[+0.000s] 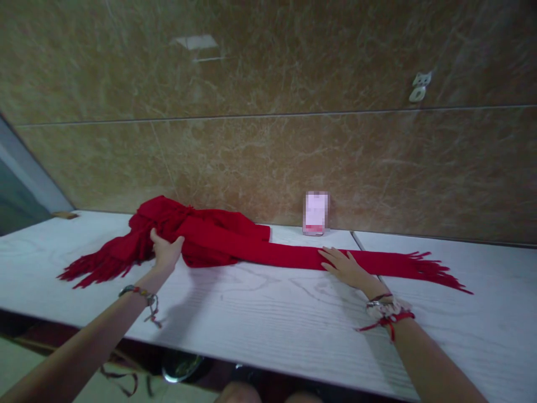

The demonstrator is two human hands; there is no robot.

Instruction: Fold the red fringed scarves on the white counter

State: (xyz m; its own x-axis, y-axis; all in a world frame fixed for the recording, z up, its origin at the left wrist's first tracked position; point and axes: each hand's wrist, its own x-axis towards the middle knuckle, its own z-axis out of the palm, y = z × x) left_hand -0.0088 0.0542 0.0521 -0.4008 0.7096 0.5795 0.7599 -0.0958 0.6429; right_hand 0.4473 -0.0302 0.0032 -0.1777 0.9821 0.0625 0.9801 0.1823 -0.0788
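Note:
A long red scarf (289, 256) with fringed ends lies across the white wood-grain tabletop (251, 313). Its left part is bunched in a loose heap against the wall, with one fringe hanging toward the left. Toward the right it runs out as a narrow, flat strip. At the heap's front edge my left hand (165, 253) touches the cloth, thumb and a finger apart; its other fingers are partly hidden. My right hand (346, 270) rests flat on the strip, fingers stretched out, a little short of the right fringe.
A phone-like pink-and-white object (316, 213), blurred out, leans against the brown marbled wall (268, 162). A small white cat-shaped piece (420, 87) is fixed to the wall. Below the table's front edge are a round bowl-like thing (182, 365) and a dark strap (121, 380).

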